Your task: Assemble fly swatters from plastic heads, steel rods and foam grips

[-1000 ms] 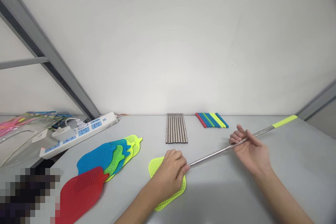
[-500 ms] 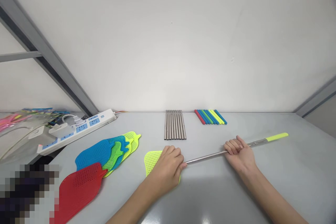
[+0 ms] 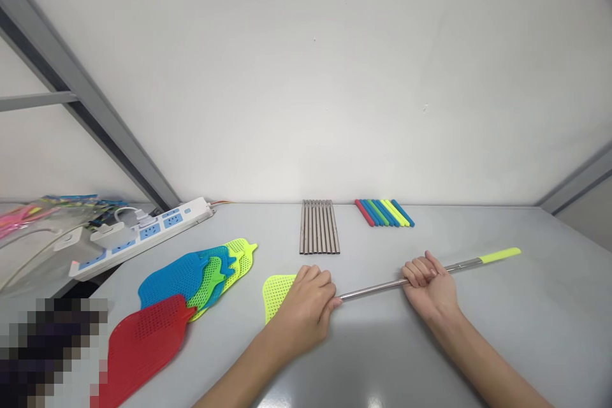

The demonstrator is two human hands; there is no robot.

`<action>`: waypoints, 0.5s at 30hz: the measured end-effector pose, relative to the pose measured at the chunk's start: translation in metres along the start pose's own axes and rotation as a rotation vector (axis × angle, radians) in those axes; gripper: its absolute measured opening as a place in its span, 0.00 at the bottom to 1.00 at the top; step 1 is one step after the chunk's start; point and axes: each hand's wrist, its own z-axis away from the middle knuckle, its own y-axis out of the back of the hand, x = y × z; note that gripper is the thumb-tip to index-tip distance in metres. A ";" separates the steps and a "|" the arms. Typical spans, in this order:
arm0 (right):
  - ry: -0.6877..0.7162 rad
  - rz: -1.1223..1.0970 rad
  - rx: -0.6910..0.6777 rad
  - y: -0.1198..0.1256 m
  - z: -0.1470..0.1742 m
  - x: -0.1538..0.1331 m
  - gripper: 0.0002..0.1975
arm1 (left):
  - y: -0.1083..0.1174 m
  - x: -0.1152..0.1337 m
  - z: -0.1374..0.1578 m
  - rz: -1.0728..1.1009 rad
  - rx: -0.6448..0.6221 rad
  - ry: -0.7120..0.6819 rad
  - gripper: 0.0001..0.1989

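Note:
My left hand (image 3: 308,303) is closed over the neck of a yellow fly swatter head (image 3: 276,293), where the metal rod (image 3: 373,290) meets it; the joint itself is hidden under the fingers. Farther along the same rod, my right hand (image 3: 430,284) is wrapped round its middle part. A yellow grip (image 3: 500,255) covers the rod's right end, past my right hand. The whole swatter slants up to the right, low over the table.
Loose swatter heads in red (image 3: 148,344), blue (image 3: 172,277), green and yellow overlap at left. Several metal rods (image 3: 319,226) and coloured grips (image 3: 385,212) lie in rows near the wall. A power strip (image 3: 143,236) with plugged-in chargers sits at the back left.
My right hand has shifted slightly left and down, and the yellow grip end has come the same way. My left hand stays nearly in place on the swatter head.

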 end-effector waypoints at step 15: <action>-0.016 -0.121 0.048 -0.002 0.003 0.003 0.18 | -0.001 0.000 0.000 -0.030 -0.012 0.005 0.10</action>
